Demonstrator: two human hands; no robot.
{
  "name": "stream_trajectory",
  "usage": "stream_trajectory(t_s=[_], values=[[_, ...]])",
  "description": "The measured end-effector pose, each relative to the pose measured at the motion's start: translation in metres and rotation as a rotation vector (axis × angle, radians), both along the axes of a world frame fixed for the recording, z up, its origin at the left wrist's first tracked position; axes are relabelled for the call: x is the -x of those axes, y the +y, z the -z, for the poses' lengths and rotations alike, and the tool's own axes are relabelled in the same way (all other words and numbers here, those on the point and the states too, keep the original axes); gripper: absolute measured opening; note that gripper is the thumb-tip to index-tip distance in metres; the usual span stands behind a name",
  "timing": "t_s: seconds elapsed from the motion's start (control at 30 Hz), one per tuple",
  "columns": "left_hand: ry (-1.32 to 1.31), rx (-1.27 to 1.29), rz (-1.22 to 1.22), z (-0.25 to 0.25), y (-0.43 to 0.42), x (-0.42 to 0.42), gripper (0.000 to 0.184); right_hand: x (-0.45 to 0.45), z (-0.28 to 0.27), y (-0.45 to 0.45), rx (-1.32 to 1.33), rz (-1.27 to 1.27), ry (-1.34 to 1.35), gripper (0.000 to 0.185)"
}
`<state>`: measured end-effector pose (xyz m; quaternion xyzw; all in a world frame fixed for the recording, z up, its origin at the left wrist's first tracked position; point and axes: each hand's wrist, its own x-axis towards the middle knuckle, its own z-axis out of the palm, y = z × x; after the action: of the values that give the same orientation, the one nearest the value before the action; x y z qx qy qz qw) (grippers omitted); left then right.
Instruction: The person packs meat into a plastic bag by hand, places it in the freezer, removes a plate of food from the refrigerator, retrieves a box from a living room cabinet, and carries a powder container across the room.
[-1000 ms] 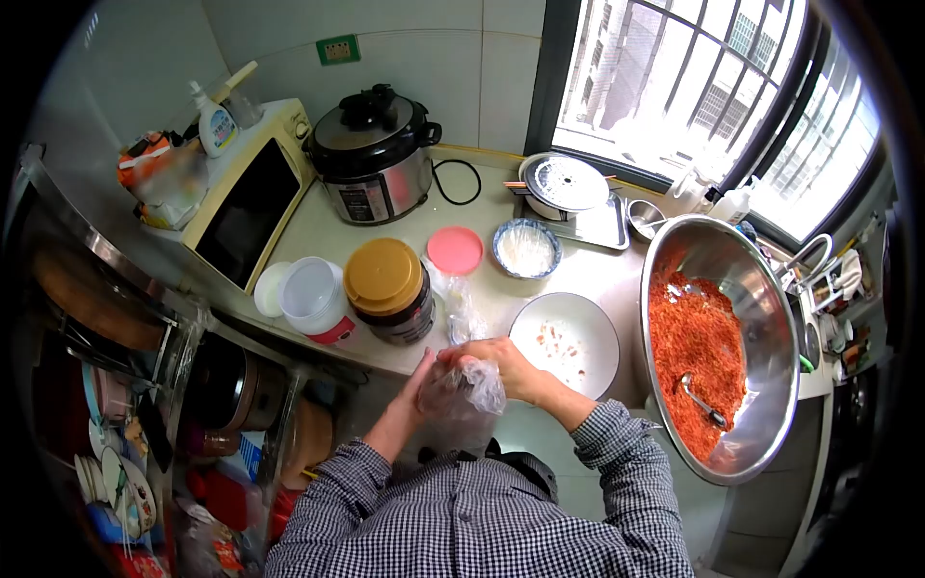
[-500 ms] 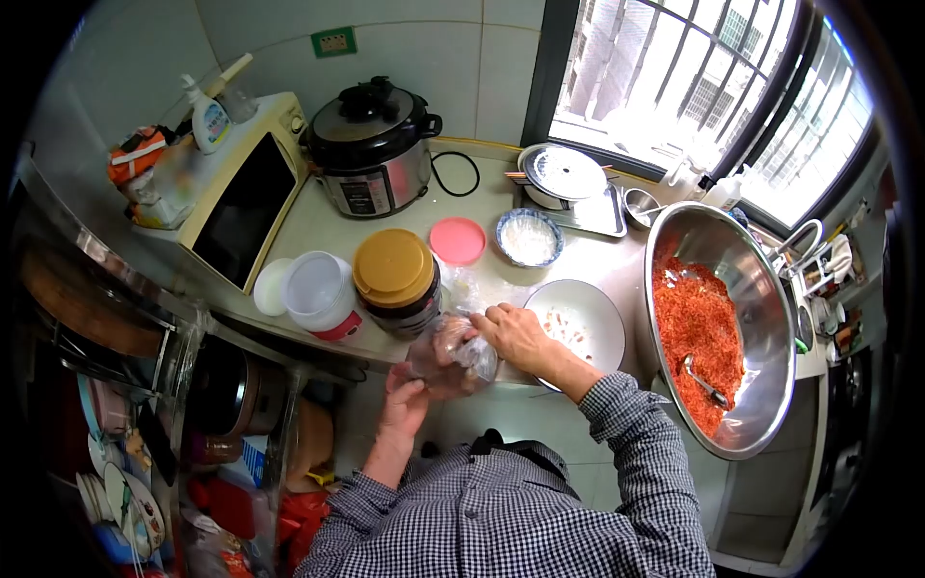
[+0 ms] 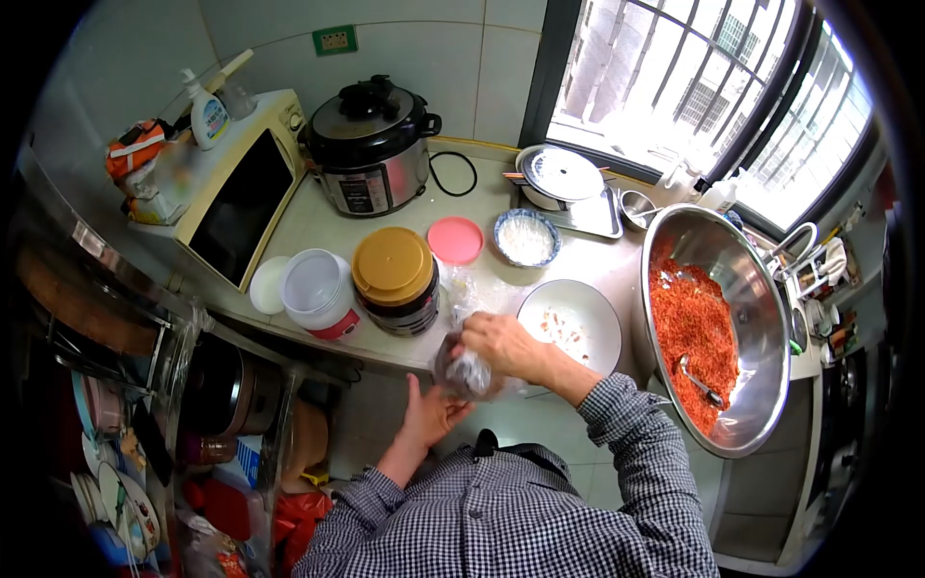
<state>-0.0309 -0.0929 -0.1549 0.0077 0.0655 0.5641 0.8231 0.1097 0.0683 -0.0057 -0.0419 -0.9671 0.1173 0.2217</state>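
Just left of white bowl [image 3: 601, 323], right hand [image 3: 498, 344] grips plastic bag [image 3: 467, 376]; left hand [image 3: 431, 416], open, fingers spread, should cup underside for steadiness.

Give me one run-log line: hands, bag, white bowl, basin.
Right hand: gripping clear plastic bag | Left hand: open near bag, contact unclear | White bowl: small bits inside | Steel basin: orange-red shreds, metal spoon

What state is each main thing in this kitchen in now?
Plastic bag, gripped by the right hand
Left hand, open, near the bag
White bowl, scattered bits inside
Steel basin, partly filled with orange-red food
Spoon, lying in that food
Pressure cooker, covered
Dark jar, gold lid on
White tub, uncovered
Pink lid, lying flat
Blue-rimmed bowl, contents unclear
Microwave, shut
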Motion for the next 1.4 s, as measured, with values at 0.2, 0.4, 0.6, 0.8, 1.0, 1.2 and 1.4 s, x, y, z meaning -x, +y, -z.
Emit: stream_trajectory(t_s=[0.2,0.4,0.6,0.8,1.0,1.2,1.4], values=[[-0.088,-0.235,0.126,-0.018,0.027,-0.001,0.063,-0.006,-0.022,-0.019,0.002,-0.132,0.037,0.018],[0.296,0.006,-0.209,-0.044,0.022,-0.016,0.045,-0.011,-0.013,0.0,-0.197,0.281,0.082,0.017],[0.962,0.349,-0.29,-0.011,0.013,-0.009,0.024,-0.008,0.041,-0.015,0.4,0.686,-0.015,0.026],[1.038,0.232,-0.027,-0.109,0.049,-0.022,0.032,-0.013,0.043,-0.023,1.459,0.713,0.287,0.015],[0.988,0.377,0.144,-0.107,0.088,-0.04,0.037,-0.022,0.046,-0.049,0.483,0.621,0.421,0.01],[0.797,0.493,0.261,-0.088,0.098,-0.04,0.014,-0.034,0.061,-0.07,0.446,0.557,0.494,0.007],[1.355,0.325,0.077,-0.125,0.085,-0.044,0.011,-0.035,0.064,-0.081,1.149,0.726,0.559,0.006]])
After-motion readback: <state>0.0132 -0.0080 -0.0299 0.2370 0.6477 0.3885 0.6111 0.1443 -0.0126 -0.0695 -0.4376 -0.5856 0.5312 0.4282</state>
